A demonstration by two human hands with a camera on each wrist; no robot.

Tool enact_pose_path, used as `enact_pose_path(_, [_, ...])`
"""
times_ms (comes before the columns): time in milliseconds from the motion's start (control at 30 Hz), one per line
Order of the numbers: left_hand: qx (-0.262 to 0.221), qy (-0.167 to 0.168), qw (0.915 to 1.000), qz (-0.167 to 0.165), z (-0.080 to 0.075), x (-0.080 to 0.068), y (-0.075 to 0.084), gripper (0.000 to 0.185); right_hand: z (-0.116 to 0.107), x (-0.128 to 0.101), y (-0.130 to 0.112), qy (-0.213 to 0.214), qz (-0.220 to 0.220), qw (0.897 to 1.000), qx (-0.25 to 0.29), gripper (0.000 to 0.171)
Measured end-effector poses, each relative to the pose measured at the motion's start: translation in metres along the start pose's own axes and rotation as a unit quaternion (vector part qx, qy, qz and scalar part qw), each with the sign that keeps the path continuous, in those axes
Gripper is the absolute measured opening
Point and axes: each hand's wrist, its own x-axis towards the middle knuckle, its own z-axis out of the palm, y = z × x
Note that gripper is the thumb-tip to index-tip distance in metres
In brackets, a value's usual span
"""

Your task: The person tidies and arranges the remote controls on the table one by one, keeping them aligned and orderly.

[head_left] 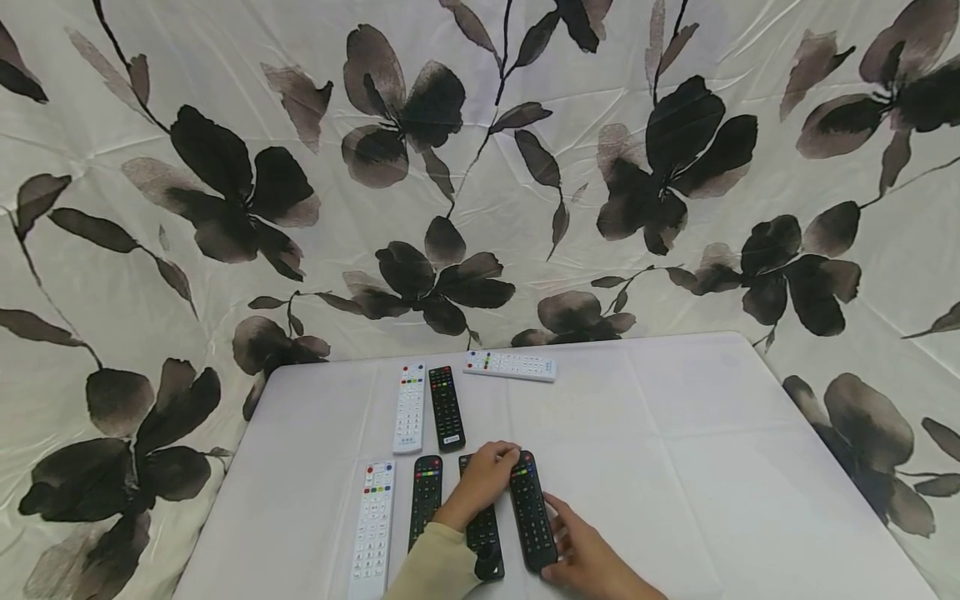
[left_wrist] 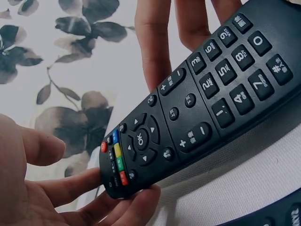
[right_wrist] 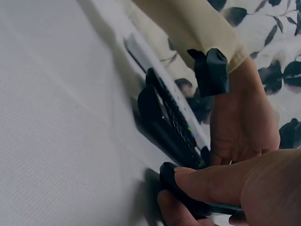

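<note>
A black remote control (head_left: 532, 510) lies low in the centre of the head view, on the white tablecloth (head_left: 675, 433). Its long axis runs from the lower frame edge up and slightly left, with the coloured-button end farthest from the person. Both hands are on it, one at each end.

The left hand (head_left: 483, 483) reaches across from the lower left, over another black remote (head_left: 483, 533), and its fingertips pinch the far, top end. In the left wrist view the fingers (left_wrist: 141, 197) curl round that end, just under the red, yellow and green buttons, with the thumb apart to the left.

The right hand (head_left: 585, 554) comes in from the lower right and grips the near, bottom end. The right wrist view shows its thumb (right_wrist: 211, 183) pressed on top of that end and a finger beneath, so it is a pinch. Whether the remote rests flat or is slightly raised is hard to tell; the left wrist view suggests its top end may be tilted up.

Left of these lie a third black remote (head_left: 426, 498) and a white one (head_left: 372, 529), all roughly parallel. Higher up, a white remote (head_left: 410, 407) and a black one (head_left: 447, 408) lie side by side, and another white remote (head_left: 510, 365) lies crosswise near the table's far edge.
</note>
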Motion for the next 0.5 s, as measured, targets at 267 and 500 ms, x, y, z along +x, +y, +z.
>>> enact_pose_path(267, [0.016, -0.006, 0.9998, -0.003, 0.0021, -0.0019, 0.0006, 0.044, 0.0048, 0.0005, -0.0021, 0.007, -0.009, 1.000, -0.028, 0.104])
enact_pose_path(500, [0.018, -0.017, 0.9994, 0.023, 0.0050, -0.0026, -0.0003, 0.043, 0.0059, -0.0011, -0.0012, 0.004, -0.022, 0.999, -0.037, 0.105])
